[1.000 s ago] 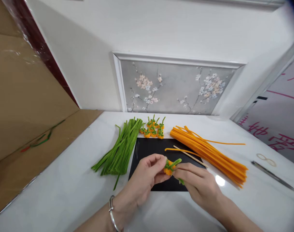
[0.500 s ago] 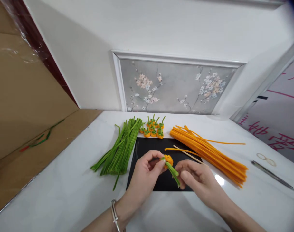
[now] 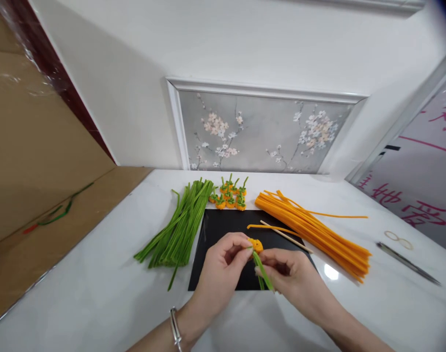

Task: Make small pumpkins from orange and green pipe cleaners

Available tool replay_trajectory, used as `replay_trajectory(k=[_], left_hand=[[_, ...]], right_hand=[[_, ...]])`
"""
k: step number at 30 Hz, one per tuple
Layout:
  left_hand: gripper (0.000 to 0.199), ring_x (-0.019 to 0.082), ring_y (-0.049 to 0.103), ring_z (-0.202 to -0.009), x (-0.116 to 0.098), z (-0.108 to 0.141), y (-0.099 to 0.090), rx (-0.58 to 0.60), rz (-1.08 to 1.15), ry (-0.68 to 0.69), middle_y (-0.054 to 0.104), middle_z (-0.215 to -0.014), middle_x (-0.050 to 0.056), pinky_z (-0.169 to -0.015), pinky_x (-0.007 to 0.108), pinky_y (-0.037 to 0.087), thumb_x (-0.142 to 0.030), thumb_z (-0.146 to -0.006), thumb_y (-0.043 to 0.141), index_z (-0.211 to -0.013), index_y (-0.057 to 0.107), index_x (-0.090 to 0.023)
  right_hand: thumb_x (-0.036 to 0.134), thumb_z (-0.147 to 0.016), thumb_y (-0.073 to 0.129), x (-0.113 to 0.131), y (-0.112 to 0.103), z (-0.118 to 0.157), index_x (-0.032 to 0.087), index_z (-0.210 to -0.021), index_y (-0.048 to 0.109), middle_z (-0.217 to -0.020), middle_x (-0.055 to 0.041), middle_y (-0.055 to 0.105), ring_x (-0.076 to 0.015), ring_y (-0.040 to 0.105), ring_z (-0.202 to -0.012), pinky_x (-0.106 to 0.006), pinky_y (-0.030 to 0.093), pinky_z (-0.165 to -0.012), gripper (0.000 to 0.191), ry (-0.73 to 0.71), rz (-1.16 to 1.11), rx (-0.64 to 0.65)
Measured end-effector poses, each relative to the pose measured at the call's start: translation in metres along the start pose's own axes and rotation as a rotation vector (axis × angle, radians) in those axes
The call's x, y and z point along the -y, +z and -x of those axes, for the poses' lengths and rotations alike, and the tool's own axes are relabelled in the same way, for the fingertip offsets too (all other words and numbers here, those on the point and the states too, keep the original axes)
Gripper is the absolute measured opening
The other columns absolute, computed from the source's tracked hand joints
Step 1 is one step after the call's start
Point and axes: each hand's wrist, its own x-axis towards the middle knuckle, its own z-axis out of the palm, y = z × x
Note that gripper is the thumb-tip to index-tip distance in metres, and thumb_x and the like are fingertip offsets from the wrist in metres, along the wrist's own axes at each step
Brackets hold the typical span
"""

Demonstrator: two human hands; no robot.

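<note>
Over the black mat [image 3: 223,222], my left hand [image 3: 224,261] pinches a small pumpkin-like piece coiled from orange pipe cleaner [image 3: 257,245]. Green pipe cleaners [image 3: 265,276] hang from it, down and to the right. My right hand [image 3: 294,271] has thumb and fingers closed on these green strands, just below the orange coil. Behind the mat stands a group of finished-looking orange pieces with green tops [image 3: 230,201]. The fingertips partly hide the join between orange and green.
Green pipe cleaners [image 3: 182,227] lie bundled on the left, orange ones [image 3: 318,232] on the right. A thin wooden stick [image 3: 285,236] crosses the mat's right side. Tweezers [image 3: 408,263] and rubber bands [image 3: 398,240] lie far right. The wall [image 3: 142,98] rises behind the white table [image 3: 109,278].
My right hand has moved left and closed on the green pipe cleaners. Their ends now spread apart and point lower. My left hand keeps its pinch on the orange piece.
</note>
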Motion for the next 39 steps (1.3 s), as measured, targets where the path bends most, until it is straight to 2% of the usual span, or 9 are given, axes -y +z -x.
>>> replay_trajectory(k=[7,10,15,18,21,25,31,35,39], left_hand=[[0.010,0.018,0.061,-0.088,-0.001,0.000,0.001,0.044,-0.057,0.053,0.064,-0.092,0.004,-0.079,0.027,0.048,-0.011,-0.080,0.061,-0.076,0.067,-0.018],[0.011,0.018,0.061,-0.091,0.000,0.000,0.000,0.050,-0.074,0.067,0.064,-0.095,0.005,-0.080,0.027,0.047,-0.012,-0.081,0.061,-0.077,0.068,-0.019],[0.012,0.017,0.061,-0.086,0.000,0.000,-0.001,0.038,-0.070,0.051,0.065,-0.091,0.004,-0.078,0.026,0.047,-0.011,-0.079,0.061,-0.074,0.068,-0.018],[0.009,0.016,0.061,-0.082,0.001,0.000,0.000,0.017,-0.044,0.021,0.065,-0.088,0.004,-0.076,0.026,0.047,-0.012,-0.078,0.062,-0.073,0.068,-0.018],[0.007,0.017,0.061,-0.081,0.001,-0.001,0.002,0.006,-0.039,-0.012,0.065,-0.088,0.005,-0.074,0.026,0.048,-0.013,-0.076,0.064,-0.071,0.068,-0.016],[0.004,0.016,0.061,-0.071,0.001,-0.002,0.004,0.038,0.047,-0.172,0.066,-0.077,0.004,-0.068,0.027,0.049,-0.018,-0.072,0.070,-0.072,0.068,-0.014],[0.027,0.012,0.063,-0.064,-0.005,-0.001,-0.001,0.102,0.266,-0.470,0.067,-0.072,0.002,-0.070,0.027,0.052,-0.032,-0.063,0.083,-0.074,0.068,-0.012],[0.031,0.010,0.062,-0.061,-0.008,-0.001,-0.005,0.167,0.363,-0.552,0.065,-0.070,0.001,-0.069,0.025,0.052,-0.031,-0.058,0.087,-0.074,0.069,-0.012],[0.034,0.008,0.060,-0.059,-0.011,-0.001,-0.006,0.151,0.410,-0.550,0.063,-0.070,-0.001,-0.067,0.024,0.053,-0.032,-0.055,0.089,-0.072,0.068,-0.012]], right_hand=[[0.023,-0.081,0.056,-0.007,0.000,0.001,0.018,-0.074,0.061,-0.058,0.0020,0.051,-0.0103,0.043,-0.049,-0.021,0.035,-0.044,0.010,-0.279,0.295,-0.264],[0.028,-0.084,0.059,-0.009,0.001,0.001,0.018,-0.080,0.060,-0.059,0.0008,0.056,-0.0117,0.052,-0.048,-0.021,0.043,-0.044,0.011,-0.199,0.161,-0.235],[0.043,-0.086,0.061,-0.011,0.003,-0.001,0.019,-0.091,0.055,-0.073,-0.0020,0.065,-0.0154,0.067,-0.062,-0.027,0.057,-0.059,0.025,-0.055,-0.203,-0.107],[0.040,-0.084,0.065,-0.013,0.004,-0.001,0.020,-0.092,0.054,-0.078,-0.0014,0.065,-0.0151,0.068,-0.067,-0.027,0.058,-0.065,0.024,-0.075,-0.219,-0.093],[0.034,-0.084,0.064,-0.015,0.005,0.000,0.021,-0.091,0.055,-0.079,-0.0011,0.064,-0.0139,0.064,-0.066,-0.026,0.057,-0.064,0.017,-0.134,-0.065,-0.139],[0.026,-0.086,0.058,-0.014,0.004,0.002,0.021,-0.093,0.056,-0.078,-0.0012,0.063,-0.0125,0.059,-0.060,-0.023,0.052,-0.055,0.008,-0.208,0.138,-0.161],[0.023,-0.087,0.056,-0.011,0.001,0.005,0.020,-0.090,0.057,-0.071,0.0008,0.060,-0.0105,0.051,-0.053,-0.021,0.043,-0.050,0.004,-0.244,0.219,-0.124],[0.028,-0.087,0.060,-0.013,0.001,0.002,0.020,-0.083,0.058,-0.059,0.0050,0.047,-0.0093,0.040,-0.049,-0.020,0.035,-0.045,0.010,-0.250,0.154,-0.154],[0.035,-0.086,0.060,-0.013,0.001,-0.001,0.019,-0.081,0.057,-0.064,0.0028,0.051,-0.0102,0.044,-0.051,-0.021,0.038,-0.047,0.017,-0.257,0.027,-0.188]])
